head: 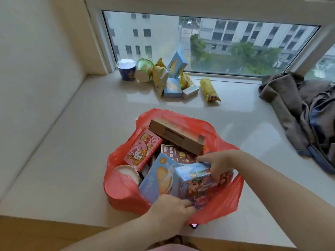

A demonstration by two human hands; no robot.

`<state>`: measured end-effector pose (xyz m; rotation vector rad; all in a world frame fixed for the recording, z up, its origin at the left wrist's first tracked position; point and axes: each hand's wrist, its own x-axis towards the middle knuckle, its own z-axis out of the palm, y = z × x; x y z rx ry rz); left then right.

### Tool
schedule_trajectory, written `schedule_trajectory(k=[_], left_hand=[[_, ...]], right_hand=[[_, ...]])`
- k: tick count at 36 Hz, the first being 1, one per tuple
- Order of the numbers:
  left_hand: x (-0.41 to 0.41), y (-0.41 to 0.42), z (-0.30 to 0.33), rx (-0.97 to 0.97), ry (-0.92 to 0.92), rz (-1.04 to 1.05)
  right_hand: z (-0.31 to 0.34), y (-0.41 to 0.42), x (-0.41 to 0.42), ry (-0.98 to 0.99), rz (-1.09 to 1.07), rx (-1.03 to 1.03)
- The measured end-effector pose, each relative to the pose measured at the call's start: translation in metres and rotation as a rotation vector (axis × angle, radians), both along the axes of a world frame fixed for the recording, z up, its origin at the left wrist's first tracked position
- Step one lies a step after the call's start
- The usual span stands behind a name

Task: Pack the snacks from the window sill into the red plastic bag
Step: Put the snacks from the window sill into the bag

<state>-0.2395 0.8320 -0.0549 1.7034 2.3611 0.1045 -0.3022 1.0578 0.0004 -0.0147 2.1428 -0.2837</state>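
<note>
The red plastic bag [123, 192] stands open on the sill's near part, holding a pink rabbit box [143, 149], a brown carton [177, 134], a light blue biscuit box [157, 178] and a white tub [126, 173]. A colourful blue and red box [195, 182] sits at the bag's mouth. My right hand [215, 163] grips its far end and my left hand [172, 208] grips its near corner. By the glass lie more snacks: a blue cup [126, 70], a green cup [144, 70] on its side, yellow packets [160, 78], two light blue boxes [176, 65] and a yellow biscuit roll [209, 89].
The pale stone window sill [81, 142] ends in a wall at the left and a front edge near me. A heap of brown and blue clothing [304, 113] lies at the right. A small dark object [194, 225] peeks out under the bag's near side.
</note>
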Motion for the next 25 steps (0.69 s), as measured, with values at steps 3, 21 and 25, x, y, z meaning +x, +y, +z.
schedule_trajectory(k=[3, 21, 25], left_hand=[[-0.002, 0.0, 0.004, 0.049, 0.021, 0.063], [-0.032, 0.014, 0.003, -0.034, -0.098, 0.545], [-0.042, 0.018, -0.009, -0.092, -0.131, 0.565]], right_hand=[[-0.008, -0.019, 0.008, 0.046, 0.249, 0.213], [-0.042, -0.006, -0.001, 0.382, 0.201, 0.12], [-0.037, -0.004, 0.0, 0.439, 0.417, 0.208]])
